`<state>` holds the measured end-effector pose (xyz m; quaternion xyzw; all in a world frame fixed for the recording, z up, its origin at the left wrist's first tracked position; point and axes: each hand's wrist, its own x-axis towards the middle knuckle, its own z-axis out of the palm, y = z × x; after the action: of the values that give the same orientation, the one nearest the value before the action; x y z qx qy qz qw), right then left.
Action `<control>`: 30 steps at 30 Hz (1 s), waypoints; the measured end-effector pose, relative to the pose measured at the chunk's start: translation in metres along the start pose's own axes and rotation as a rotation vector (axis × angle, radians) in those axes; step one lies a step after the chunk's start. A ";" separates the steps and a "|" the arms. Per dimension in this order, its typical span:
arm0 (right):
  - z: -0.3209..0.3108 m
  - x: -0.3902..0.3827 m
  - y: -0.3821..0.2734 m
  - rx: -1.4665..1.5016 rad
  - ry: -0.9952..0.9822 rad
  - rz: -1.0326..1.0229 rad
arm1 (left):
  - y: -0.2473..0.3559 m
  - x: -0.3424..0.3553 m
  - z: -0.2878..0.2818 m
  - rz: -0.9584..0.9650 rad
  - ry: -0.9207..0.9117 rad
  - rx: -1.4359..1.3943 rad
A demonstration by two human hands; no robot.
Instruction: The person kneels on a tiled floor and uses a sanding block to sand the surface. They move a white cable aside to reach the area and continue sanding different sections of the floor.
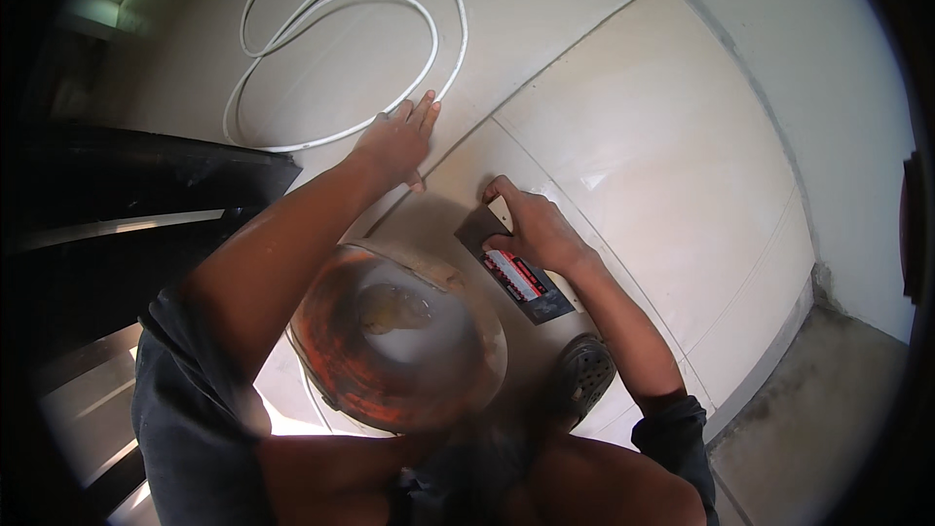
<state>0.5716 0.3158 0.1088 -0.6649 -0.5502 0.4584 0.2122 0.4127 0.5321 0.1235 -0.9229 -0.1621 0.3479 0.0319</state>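
My right hand [536,229] is closed around a flat trowel-like tool [552,309] with a dark rectangular plate, a red-and-white label and a cream strip along one edge. Its thumb lies across the plate near the label. Over the floor tiles, my left hand [397,141] holds nothing, fingers stretched forward and thumb apart. Its fingertips overlap the white cable [465,29]; whether they touch it I cannot tell. Between my forearms stands a round, orange-stained bucket [326,356] with cloudy liquid and a brownish lump [394,309] inside.
Pale large tiles [672,136] cover the floor, with dark joints between them. Black slats [146,175] stand close on the left. A white wall [818,49] rises on the right. My dark perforated clog [587,375] is beside the bucket, near my right forearm.
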 end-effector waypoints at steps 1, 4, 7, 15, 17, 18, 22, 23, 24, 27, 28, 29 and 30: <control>-0.006 -0.007 0.003 0.006 0.054 0.014 | 0.000 -0.001 -0.002 -0.003 -0.020 -0.004; -0.060 -0.039 0.038 0.252 0.275 0.138 | 0.000 0.000 0.000 -0.017 -0.024 0.004; -0.118 -0.060 0.069 0.388 0.427 0.329 | 0.000 -0.001 0.001 -0.015 -0.010 0.019; -0.094 -0.014 0.073 -0.133 0.459 0.370 | 0.006 0.000 -0.001 -0.036 -0.023 0.014; -0.097 -0.002 0.052 -0.160 0.364 0.368 | 0.006 0.001 -0.002 -0.043 -0.022 0.003; -0.100 0.005 0.057 -0.103 0.380 0.373 | 0.005 0.001 -0.001 -0.044 -0.025 -0.003; -0.091 0.017 0.065 -0.187 0.446 0.253 | 0.008 0.006 -0.001 -0.055 -0.034 -0.032; -0.095 0.021 0.063 -0.218 0.383 0.286 | 0.009 0.007 -0.003 -0.061 -0.039 -0.038; -0.100 0.024 0.058 -0.249 0.313 0.323 | 0.010 0.006 -0.003 -0.067 -0.048 -0.042; -0.113 0.036 0.059 -0.064 0.332 0.366 | 0.010 0.007 -0.004 -0.076 -0.062 -0.048; -0.106 0.037 0.062 -0.119 0.346 0.315 | 0.010 0.007 -0.003 -0.076 -0.057 -0.047; -0.094 0.036 0.068 -0.173 0.360 0.262 | 0.009 0.008 -0.001 -0.076 -0.052 -0.047; -0.085 0.036 0.065 -0.222 0.371 0.212 | 0.009 0.006 -0.002 -0.073 -0.055 -0.051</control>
<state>0.6769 0.3486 0.0856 -0.8111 -0.4760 0.2846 0.1858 0.4211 0.5259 0.1198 -0.9069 -0.2054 0.3674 0.0167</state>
